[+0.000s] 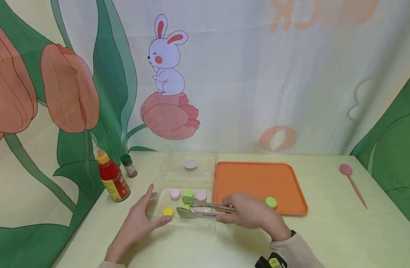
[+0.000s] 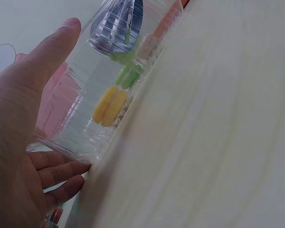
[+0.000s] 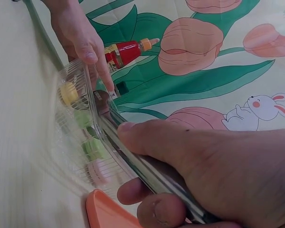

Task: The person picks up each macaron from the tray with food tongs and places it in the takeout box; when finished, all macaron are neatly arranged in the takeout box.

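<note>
The right hand (image 1: 246, 210) gripped silver metal tongs (image 1: 211, 206), ends parted, over the clear plastic container (image 1: 162, 201). Inside, the front round green macaron (image 1: 185, 206) sat near both ends; contact could not be determined. The left hand (image 1: 139, 216), fingers spread, bordered the container's left end.

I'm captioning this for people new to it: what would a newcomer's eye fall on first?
Probably the bright orange tray, lying on the table to the right of the clear container. Behind the table, the printed rabbit sitting on a pink tulip stands out on the backdrop. Nearer, the right grip holds metal tongs over the container, where pink, green and yellow round pieces lie.
</note>
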Action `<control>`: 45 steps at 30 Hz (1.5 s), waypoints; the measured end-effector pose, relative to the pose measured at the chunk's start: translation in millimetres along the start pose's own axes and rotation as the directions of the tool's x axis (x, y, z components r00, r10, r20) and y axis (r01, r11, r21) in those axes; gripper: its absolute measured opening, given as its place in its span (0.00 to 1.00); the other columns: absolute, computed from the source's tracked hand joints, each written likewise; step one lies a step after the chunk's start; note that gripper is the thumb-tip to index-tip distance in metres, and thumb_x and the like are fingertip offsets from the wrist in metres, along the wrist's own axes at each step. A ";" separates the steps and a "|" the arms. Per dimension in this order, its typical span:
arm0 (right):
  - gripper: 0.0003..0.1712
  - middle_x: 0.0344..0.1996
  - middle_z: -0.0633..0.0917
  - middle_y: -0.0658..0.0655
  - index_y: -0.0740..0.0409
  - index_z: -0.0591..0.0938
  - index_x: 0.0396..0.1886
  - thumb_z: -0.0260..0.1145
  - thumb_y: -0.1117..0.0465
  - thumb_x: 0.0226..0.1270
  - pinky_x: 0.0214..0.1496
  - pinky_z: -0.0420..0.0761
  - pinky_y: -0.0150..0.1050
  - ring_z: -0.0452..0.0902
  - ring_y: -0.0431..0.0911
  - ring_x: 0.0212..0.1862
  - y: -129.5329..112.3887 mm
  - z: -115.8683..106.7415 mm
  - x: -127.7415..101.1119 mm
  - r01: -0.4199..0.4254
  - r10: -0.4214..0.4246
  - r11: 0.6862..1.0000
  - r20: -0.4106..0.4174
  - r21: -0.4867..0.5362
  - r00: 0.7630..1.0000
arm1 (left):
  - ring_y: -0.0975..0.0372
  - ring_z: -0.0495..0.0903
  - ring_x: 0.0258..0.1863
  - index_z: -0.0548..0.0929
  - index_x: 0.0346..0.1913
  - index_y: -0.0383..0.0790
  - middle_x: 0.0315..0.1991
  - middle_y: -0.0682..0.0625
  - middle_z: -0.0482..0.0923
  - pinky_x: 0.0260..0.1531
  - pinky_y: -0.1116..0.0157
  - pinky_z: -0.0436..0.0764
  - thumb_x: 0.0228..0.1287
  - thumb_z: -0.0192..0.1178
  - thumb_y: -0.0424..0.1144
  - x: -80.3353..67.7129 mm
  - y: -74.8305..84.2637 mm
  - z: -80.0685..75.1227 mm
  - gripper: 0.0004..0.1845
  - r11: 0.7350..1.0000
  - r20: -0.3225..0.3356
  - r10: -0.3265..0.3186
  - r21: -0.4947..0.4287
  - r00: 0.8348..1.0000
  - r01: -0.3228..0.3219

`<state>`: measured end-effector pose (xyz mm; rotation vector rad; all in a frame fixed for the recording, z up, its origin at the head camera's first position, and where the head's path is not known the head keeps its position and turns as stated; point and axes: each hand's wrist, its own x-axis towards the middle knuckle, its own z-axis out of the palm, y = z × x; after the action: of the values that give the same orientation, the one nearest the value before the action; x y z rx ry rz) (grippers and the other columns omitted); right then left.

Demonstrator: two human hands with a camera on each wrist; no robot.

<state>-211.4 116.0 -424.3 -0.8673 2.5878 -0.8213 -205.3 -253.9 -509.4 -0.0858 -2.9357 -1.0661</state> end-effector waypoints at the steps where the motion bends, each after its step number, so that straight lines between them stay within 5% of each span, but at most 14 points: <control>1: 0.19 0.19 0.71 0.43 0.47 0.80 0.27 0.72 0.41 0.69 0.22 0.62 0.32 0.62 0.36 0.20 -0.1 -0.1 -0.1 0.001 -0.001 1.000 -0.002 -0.002 1.000 | 0.42 0.59 0.78 0.41 0.86 0.54 0.80 0.44 0.62 0.71 0.34 0.62 0.47 0.73 0.74 0.2 0.0 -0.3 0.71 1.000 0.000 0.000 -0.001 1.000 0.000; 23: 0.20 0.21 0.75 0.45 0.46 0.81 0.30 0.71 0.37 0.67 0.23 0.67 0.33 0.65 0.37 0.22 1.5 -4.8 -4.5 0.001 0.000 1.000 -0.015 0.031 1.000 | 0.41 0.55 0.80 0.41 0.86 0.55 0.81 0.43 0.59 0.73 0.35 0.60 0.47 0.73 0.74 0.3 0.4 1.4 0.71 1.000 0.015 -0.009 -0.014 1.000 0.009; 38: 0.23 0.19 0.71 0.46 0.46 0.78 0.32 0.72 0.35 0.65 0.20 0.65 0.33 0.62 0.37 0.19 11.3 -41.6 -19.9 -0.014 0.025 0.998 -0.202 0.056 0.979 | 0.42 0.57 0.79 0.42 0.86 0.53 0.80 0.43 0.61 0.73 0.35 0.61 0.47 0.73 0.74 0.4 1.9 -1.1 0.71 1.000 0.007 -0.008 -0.012 1.000 0.008; 45: 0.26 0.16 0.67 0.47 0.46 0.79 0.36 0.71 0.30 0.62 0.18 0.64 0.35 0.60 0.40 0.17 20.0 -66.0 -38.0 -0.086 0.111 0.991 -0.278 0.100 0.954 | 0.41 0.57 0.79 0.41 0.86 0.53 0.80 0.42 0.61 0.72 0.34 0.61 0.47 0.72 0.75 0.8 1.2 -0.9 0.71 1.000 0.010 -0.006 -0.002 1.000 0.006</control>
<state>-219.6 180.8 -380.4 -0.6288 2.7858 -1.0908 -206.0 -253.5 -507.9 -0.0828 -2.9451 -1.0723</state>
